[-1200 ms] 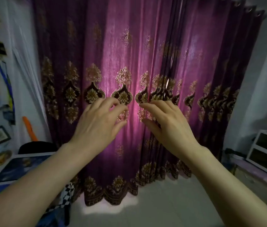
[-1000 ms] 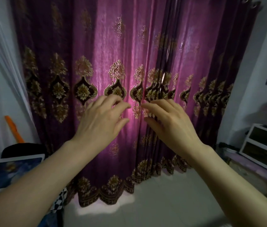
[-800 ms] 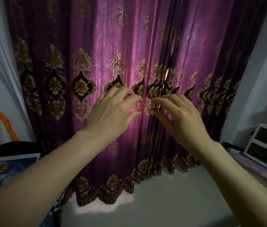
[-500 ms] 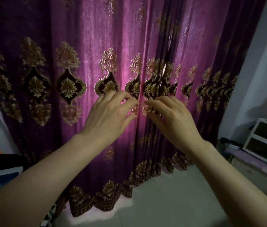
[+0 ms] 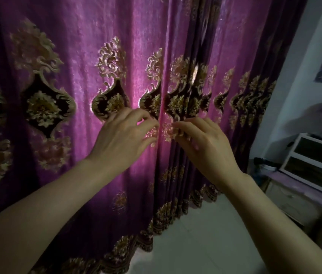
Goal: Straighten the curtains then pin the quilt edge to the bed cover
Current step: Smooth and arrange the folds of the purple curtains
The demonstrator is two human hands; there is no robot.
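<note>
Now the left hand sits with bent fingers on the flat purple cloth just left of the seam (whether it actually nips any fabric I cannot tell). The right hand pinches a bunched fold between thumb and fingertips just right of it. Both hands meet at the middle of the curtains, which hang closed down to the white floor. A white shelf unit stands at the right.
</note>
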